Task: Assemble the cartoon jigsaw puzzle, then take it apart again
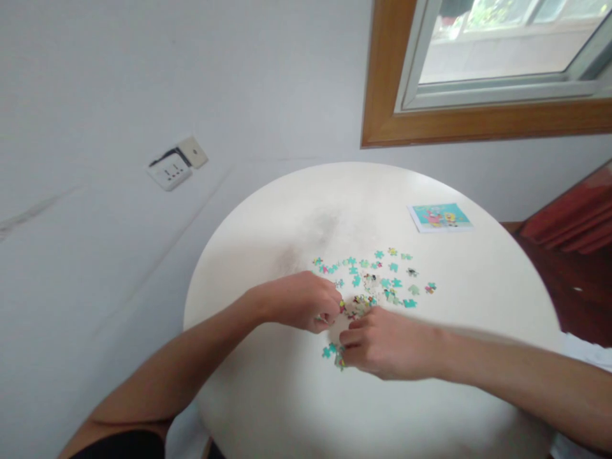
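Many small jigsaw puzzle pieces (pixel 356 280), mostly turquoise with some pale green, pink and yellow, lie scattered on a round white table (pixel 268 223). My left hand (pixel 303 301) is curled closed at the left edge of the pieces; what its fingers hold, if anything, is hidden. Facing it from the right, my right hand (pixel 382 344) has bent fingers pressed down among the nearer pieces. Its fingertips are partly hidden, so a piece in them cannot be made out. Just left of it lies a turquoise piece (pixel 329 350), with a pale green and yellow one beside the fingers.
A picture card (pixel 442 217) with cartoon figures lies at the table's back right. Behind the table is a white wall with a socket (pixel 169 171) and a wood-framed window (pixel 387 121). Red cloth (pixel 574 213) hangs at the far right.
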`<state>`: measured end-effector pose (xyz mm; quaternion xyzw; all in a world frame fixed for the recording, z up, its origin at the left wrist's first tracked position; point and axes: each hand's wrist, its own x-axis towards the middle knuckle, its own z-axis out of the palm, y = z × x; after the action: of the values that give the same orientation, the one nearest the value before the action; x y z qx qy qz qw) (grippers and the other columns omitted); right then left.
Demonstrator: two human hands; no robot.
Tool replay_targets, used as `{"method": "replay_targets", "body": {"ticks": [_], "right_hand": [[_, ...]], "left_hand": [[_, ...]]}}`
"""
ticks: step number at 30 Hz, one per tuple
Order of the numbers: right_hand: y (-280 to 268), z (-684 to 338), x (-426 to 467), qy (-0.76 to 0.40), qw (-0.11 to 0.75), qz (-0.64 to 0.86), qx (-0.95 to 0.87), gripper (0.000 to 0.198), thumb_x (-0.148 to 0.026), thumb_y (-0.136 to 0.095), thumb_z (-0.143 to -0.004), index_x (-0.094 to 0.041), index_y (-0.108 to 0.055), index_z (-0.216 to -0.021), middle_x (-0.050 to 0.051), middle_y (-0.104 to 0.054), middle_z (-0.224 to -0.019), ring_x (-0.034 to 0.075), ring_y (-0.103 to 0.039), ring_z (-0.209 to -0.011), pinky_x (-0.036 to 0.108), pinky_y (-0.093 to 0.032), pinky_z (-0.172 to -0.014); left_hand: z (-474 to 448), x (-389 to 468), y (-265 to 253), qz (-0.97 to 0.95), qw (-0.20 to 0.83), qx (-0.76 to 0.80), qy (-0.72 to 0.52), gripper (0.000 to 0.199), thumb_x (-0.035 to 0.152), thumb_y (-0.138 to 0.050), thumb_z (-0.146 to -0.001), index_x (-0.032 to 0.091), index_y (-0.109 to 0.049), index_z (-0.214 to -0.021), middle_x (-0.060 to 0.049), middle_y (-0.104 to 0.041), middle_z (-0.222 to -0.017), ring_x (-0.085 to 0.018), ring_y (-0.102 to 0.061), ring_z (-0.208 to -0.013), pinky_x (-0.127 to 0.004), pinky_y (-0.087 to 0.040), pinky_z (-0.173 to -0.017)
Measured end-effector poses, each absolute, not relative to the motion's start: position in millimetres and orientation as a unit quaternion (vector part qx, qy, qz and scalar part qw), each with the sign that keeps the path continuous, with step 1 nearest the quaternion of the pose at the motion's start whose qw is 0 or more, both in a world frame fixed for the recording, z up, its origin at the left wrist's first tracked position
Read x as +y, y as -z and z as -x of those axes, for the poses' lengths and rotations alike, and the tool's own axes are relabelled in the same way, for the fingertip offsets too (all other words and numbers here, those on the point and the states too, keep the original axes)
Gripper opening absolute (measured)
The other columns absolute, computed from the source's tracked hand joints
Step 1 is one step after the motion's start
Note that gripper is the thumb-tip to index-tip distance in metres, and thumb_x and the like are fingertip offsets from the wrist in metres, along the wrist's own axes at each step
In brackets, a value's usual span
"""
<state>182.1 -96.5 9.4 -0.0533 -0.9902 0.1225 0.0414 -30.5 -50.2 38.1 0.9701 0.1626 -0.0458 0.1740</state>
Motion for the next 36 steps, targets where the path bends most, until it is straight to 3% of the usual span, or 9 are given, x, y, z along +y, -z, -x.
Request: {"method": "replay_targets", "body": {"ticks": [6, 13, 16, 19, 22, 25, 30, 36], "right_hand": [[-17.8, -188.1, -90.4, -0.126, 0.050, 0.027, -0.990, 0.020, -0.015, -0.048, -0.094, -0.020, -0.062, -0.081, 0.002, -0.066, -0.081, 0.016, -0.056, -0.073, 0.032, -0.035, -0.062], [-22.2, -189.5, -104.2, -0.133, 0.000, 0.008, -0.991, 0.021, -0.014, -0.049, -0.092, -0.020, -0.065, -0.079, 0.004, -0.068, -0.080, 0.018, -0.058, -0.073, 0.032, -0.037, -0.066], [-20.6, -191.5, -101.0, -0.165, -0.012, 0.021, -0.986, 0.021, -0.020, -0.051, -0.092, -0.020, -0.065, -0.077, 0.004, -0.069, -0.079, 0.018, -0.059, -0.075, 0.031, -0.039, -0.069], [-18.9, -195.4, -84.9, -0.199, 0.023, 0.101, -0.974, 0.022, -0.025, -0.051, -0.093, -0.019, -0.066, -0.079, 0.003, -0.068, -0.079, 0.017, -0.059, -0.076, 0.030, -0.040, -0.070], [-14.9, -197.8, -67.2, -0.207, 0.098, 0.233, -0.945, 0.021, -0.024, -0.048, -0.096, -0.020, -0.069, -0.092, 0.004, -0.069, -0.092, 0.016, -0.061, -0.087, 0.029, -0.041, -0.076], [-10.0, -196.7, -59.8, -0.209, 0.116, 0.277, -0.931, 0.017, -0.029, -0.055, -0.094, -0.023, -0.069, -0.100, 0.004, -0.068, -0.101, 0.018, -0.060, -0.096, 0.029, -0.043, -0.079], [-5.4, -191.0, -64.2, -0.205, 0.087, 0.280, -0.934, 0.015, -0.027, -0.057, -0.092, -0.021, -0.070, -0.088, 0.004, -0.066, -0.094, 0.018, -0.060, -0.094, 0.030, -0.044, -0.078], [-9.0, -194.2, -59.7, -0.260, 0.095, 0.277, -0.920, 0.013, -0.017, -0.055, -0.089, -0.019, -0.064, -0.079, 0.002, -0.064, -0.086, 0.015, -0.057, -0.084, 0.027, -0.040, -0.073]], "left_hand": [[36.5, -43.0, -37.2, -0.955, 0.249, 0.156, 0.036, 0.011, 0.016, -0.071, -0.076, 0.021, -0.064, -0.071, 0.001, -0.065, -0.074, -0.015, -0.058, -0.073, -0.026, -0.043, -0.068], [43.8, -29.9, -30.0, -0.957, 0.207, 0.206, -0.003, 0.014, 0.022, -0.065, -0.085, 0.020, -0.067, -0.072, -0.001, -0.063, -0.073, -0.014, -0.057, -0.074, -0.026, -0.043, -0.071], [42.6, -26.9, -26.7, -0.956, 0.186, 0.227, -0.021, 0.012, 0.021, -0.059, -0.090, 0.020, -0.069, -0.082, -0.002, -0.065, -0.081, -0.015, -0.060, -0.082, -0.026, -0.044, -0.075], [38.3, -27.7, -23.8, -0.956, 0.190, 0.223, -0.032, 0.010, 0.024, -0.060, -0.091, 0.023, -0.070, -0.094, -0.003, -0.067, -0.092, -0.017, -0.060, -0.091, -0.026, -0.044, -0.080], [33.7, -30.7, -21.6, -0.954, 0.207, 0.216, -0.031, 0.012, 0.029, -0.068, -0.086, 0.023, -0.069, -0.096, -0.003, -0.068, -0.096, -0.017, -0.061, -0.093, -0.027, -0.043, -0.080], [31.3, -32.3, -20.2, -0.950, 0.222, 0.216, -0.031, 0.010, 0.028, -0.070, -0.084, 0.021, -0.068, -0.091, -0.003, -0.068, -0.094, -0.018, -0.061, -0.092, -0.027, -0.043, -0.080], [32.4, -28.8, -17.2, -0.936, 0.243, 0.250, -0.050, 0.003, 0.023, -0.067, -0.085, 0.021, -0.069, -0.086, 0.000, -0.069, -0.084, -0.015, -0.061, -0.083, -0.024, -0.041, -0.077], [35.2, -22.5, -16.1, -0.895, 0.290, 0.332, -0.071, 0.010, 0.022, -0.064, -0.085, 0.017, -0.072, -0.083, 0.000, -0.070, -0.074, -0.012, -0.060, -0.067, -0.021, -0.038, -0.065]]}}
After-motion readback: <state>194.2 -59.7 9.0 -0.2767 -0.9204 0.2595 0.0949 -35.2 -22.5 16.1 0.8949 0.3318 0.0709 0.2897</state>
